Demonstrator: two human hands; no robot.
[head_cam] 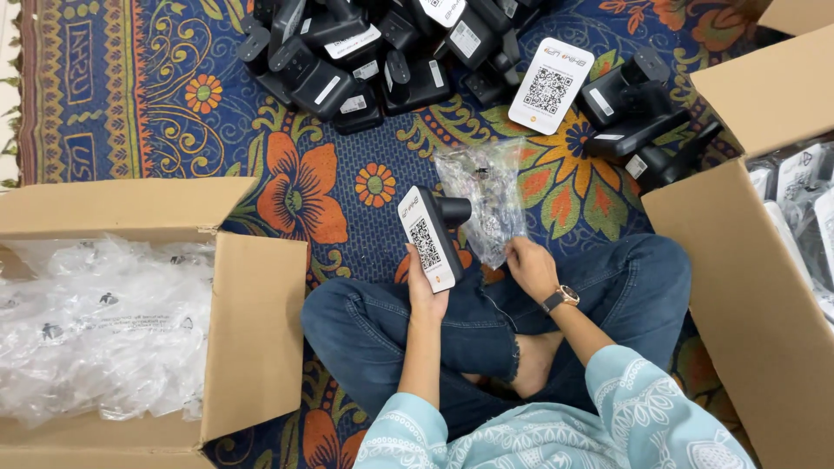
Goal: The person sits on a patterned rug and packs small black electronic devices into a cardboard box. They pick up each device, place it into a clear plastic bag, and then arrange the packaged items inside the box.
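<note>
Upright, device (pixel 430 236) in left hand (pixel 426 295).

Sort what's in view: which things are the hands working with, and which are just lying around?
In hand:
- left hand holds a black device with a white coded front
- right hand grips a clear plastic bag

Lying about:
- pile of black devices
- box of plastic bags
- cardboard box on the right
- patterned rug

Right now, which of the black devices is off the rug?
The device in the left hand, held above the lap with its white coded face up; the others lie on the rug.
</note>
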